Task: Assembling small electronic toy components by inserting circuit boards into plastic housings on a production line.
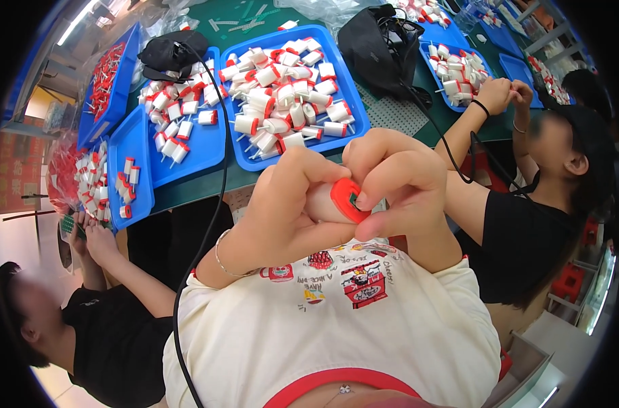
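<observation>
In front of my chest, both hands are closed around a small white plastic housing with a red end [345,202]. My left hand [282,204] grips its white body, which the fingers partly cover. At the red end my right hand [406,182] pinches with thumb and forefinger, the thumb tip beside a small dark green piece set in the opening. Just beyond my hands, a blue tray [362,121] is heaped with white-and-red housings [292,88], some with thin white stems.
Left of it are another blue tray [190,175] of housings, a smaller tray [144,209] and a blue bin [125,88] of red parts. Black bags [374,44] lie on the green table. A black cable [222,177] hangs at my left. Co-workers sit on both sides.
</observation>
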The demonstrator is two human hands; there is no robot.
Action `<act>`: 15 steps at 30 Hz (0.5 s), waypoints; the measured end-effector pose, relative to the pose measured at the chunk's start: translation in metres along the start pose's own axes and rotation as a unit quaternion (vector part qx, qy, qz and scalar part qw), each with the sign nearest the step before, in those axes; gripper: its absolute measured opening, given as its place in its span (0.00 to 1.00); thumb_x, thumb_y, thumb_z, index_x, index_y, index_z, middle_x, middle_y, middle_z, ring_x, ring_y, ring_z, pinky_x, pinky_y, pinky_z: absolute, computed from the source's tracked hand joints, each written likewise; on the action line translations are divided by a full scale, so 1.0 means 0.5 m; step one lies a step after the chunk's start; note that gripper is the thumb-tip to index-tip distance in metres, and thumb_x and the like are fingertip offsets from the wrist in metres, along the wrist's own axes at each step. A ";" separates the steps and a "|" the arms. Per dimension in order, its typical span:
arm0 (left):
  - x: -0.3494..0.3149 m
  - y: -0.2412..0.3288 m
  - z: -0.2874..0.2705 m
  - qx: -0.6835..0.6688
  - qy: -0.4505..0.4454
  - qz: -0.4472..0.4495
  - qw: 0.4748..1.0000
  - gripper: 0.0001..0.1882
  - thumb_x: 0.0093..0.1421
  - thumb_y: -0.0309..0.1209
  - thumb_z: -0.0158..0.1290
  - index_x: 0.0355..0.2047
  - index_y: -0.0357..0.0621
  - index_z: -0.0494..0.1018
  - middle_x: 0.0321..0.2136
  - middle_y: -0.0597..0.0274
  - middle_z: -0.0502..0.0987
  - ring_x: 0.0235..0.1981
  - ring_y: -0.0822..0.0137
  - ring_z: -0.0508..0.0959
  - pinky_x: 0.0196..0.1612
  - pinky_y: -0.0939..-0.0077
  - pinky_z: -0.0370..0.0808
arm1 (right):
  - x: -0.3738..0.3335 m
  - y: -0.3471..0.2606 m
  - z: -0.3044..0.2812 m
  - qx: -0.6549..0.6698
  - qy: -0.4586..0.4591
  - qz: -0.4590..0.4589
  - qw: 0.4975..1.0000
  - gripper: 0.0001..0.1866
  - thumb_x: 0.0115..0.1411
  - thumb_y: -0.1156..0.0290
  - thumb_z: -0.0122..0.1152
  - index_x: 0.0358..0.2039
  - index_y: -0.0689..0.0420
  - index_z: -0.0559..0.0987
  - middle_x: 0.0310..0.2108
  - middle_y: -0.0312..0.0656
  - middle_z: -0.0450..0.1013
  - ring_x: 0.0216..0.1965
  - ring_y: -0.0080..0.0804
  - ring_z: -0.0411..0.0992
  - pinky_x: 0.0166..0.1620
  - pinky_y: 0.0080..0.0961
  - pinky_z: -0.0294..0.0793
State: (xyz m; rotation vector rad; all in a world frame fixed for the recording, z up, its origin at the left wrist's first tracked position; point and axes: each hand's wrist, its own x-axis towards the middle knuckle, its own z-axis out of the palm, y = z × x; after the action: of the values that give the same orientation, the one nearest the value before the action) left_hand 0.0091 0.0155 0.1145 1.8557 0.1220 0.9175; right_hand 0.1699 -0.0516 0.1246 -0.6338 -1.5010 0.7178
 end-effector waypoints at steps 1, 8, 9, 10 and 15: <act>-0.002 0.001 0.001 -0.015 -0.002 -0.019 1.000 0.27 0.39 0.29 0.67 0.36 0.40 0.63 0.27 0.61 0.72 0.26 0.69 0.76 0.27 0.80 0.72 | 0.000 0.002 0.001 0.015 -0.004 -0.006 1.000 0.17 0.37 0.66 0.74 0.24 0.57 0.74 0.26 0.38 0.65 0.24 0.26 0.63 0.28 0.23 0.61; -0.003 0.018 0.002 -0.085 0.000 -0.085 0.993 0.27 0.39 0.30 0.67 0.36 0.40 0.64 0.29 0.62 0.70 0.29 0.74 0.75 0.30 0.81 0.72 | 0.008 0.010 0.001 0.029 -0.019 -0.046 0.998 0.18 0.38 0.62 0.73 0.24 0.57 0.74 0.25 0.36 0.65 0.23 0.26 0.62 0.26 0.24 0.57; -0.004 0.017 0.003 -0.084 0.001 -0.085 0.993 0.27 0.39 0.30 0.67 0.36 0.40 0.64 0.29 0.62 0.70 0.29 0.74 0.75 0.30 0.81 0.72 | 0.010 0.012 0.001 0.029 -0.019 -0.046 0.998 0.18 0.38 0.62 0.73 0.24 0.57 0.74 0.25 0.36 0.65 0.23 0.26 0.62 0.26 0.24 0.57; -0.006 0.015 0.003 -0.087 0.002 -0.074 0.993 0.27 0.39 0.30 0.67 0.37 0.40 0.63 0.29 0.63 0.70 0.30 0.74 0.75 0.31 0.81 0.72 | 0.012 0.015 0.001 0.015 -0.023 -0.078 0.997 0.18 0.39 0.62 0.73 0.25 0.57 0.74 0.25 0.36 0.66 0.22 0.26 0.62 0.26 0.24 0.57; 0.003 0.017 0.002 -0.080 0.004 -0.025 0.996 0.28 0.40 0.30 0.67 0.37 0.40 0.62 0.30 0.63 0.70 0.30 0.75 0.75 0.31 0.82 0.72 | 0.022 0.010 -0.016 -0.070 -0.043 -0.171 0.982 0.17 0.42 0.60 0.70 0.27 0.57 0.76 0.26 0.37 0.67 0.22 0.27 0.62 0.25 0.25 0.56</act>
State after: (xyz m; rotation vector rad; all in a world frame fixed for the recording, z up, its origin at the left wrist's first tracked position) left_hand 0.0083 0.0113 0.1219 1.6928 0.0974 0.8749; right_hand 0.1770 -0.0393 0.1280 -0.4368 -1.6983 0.3804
